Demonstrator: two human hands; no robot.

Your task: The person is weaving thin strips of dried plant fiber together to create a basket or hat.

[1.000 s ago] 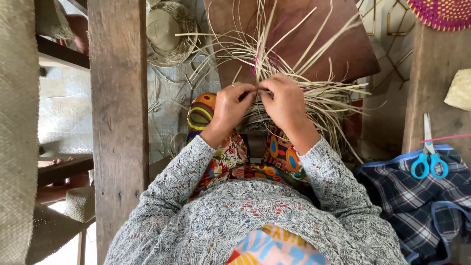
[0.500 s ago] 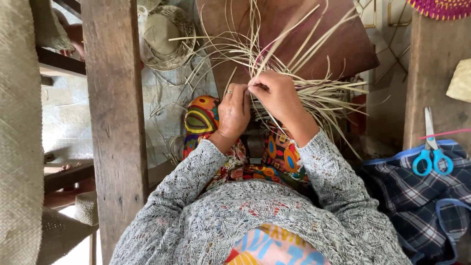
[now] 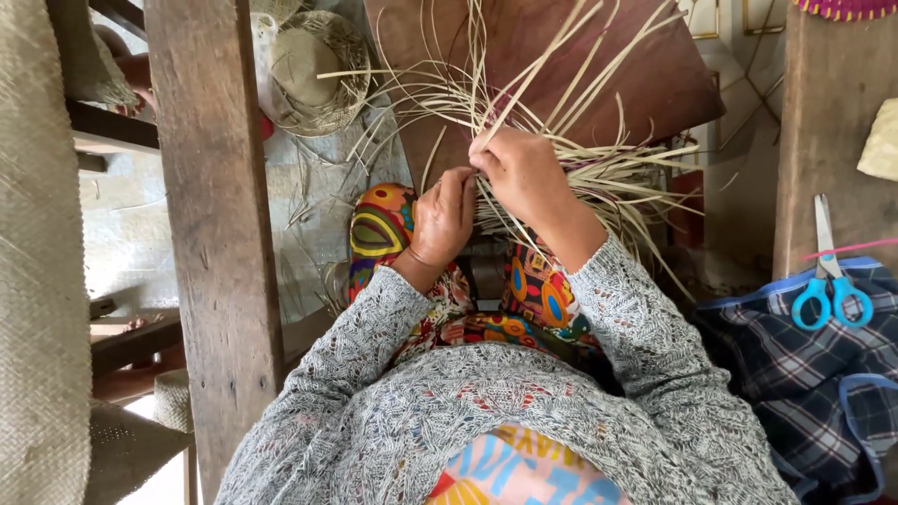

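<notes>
Two hands [image 3: 444, 220] [image 3: 524, 173], one pair of scissors [image 3: 831, 290], one woven hat [image 3: 313, 70].

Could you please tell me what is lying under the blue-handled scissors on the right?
The scissors rest on a dark plaid cloth with blue edging, blades over a wooden surface. Whatever lies beneath the cloth is covered.

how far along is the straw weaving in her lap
Done: a narrow band of woven pale straw sits below the hands. In hand: the right hand pinches one pale straw strip, the left hand steadies the weave. Left: many long loose straw strands fan out unwoven, so most looks undone.
</notes>
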